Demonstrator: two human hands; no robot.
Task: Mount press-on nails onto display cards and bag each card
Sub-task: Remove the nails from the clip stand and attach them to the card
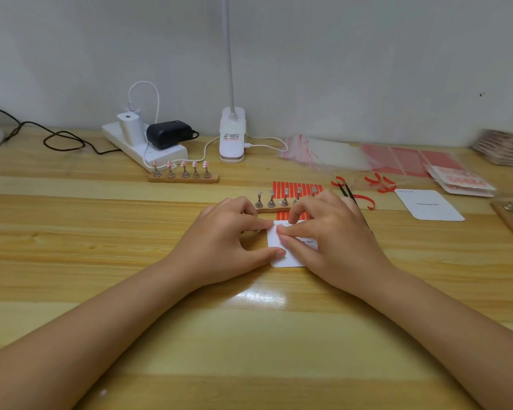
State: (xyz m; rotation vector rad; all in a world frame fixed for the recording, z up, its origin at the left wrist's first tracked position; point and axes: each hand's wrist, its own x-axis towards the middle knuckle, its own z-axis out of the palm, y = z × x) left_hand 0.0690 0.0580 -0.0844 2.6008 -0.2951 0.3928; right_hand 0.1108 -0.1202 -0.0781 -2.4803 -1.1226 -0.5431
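the card lies flat on the table under both hands. the left hand pins its left edge with thumb and forefinger; the right hand presses fingertips on its top, whether on a nail i cannot tell. the card looks thin, light and bendable, likely to slide, so hold it by the edges.

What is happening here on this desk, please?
A person is working on a white card lying flat on the wooden desk. The left hand steadies its edge, and the right hand presses something small onto it; what exactly is hidden. Just behind stands a rack with bare holders. A farther rack carries five nails. Clear bags and another card wait at the right.
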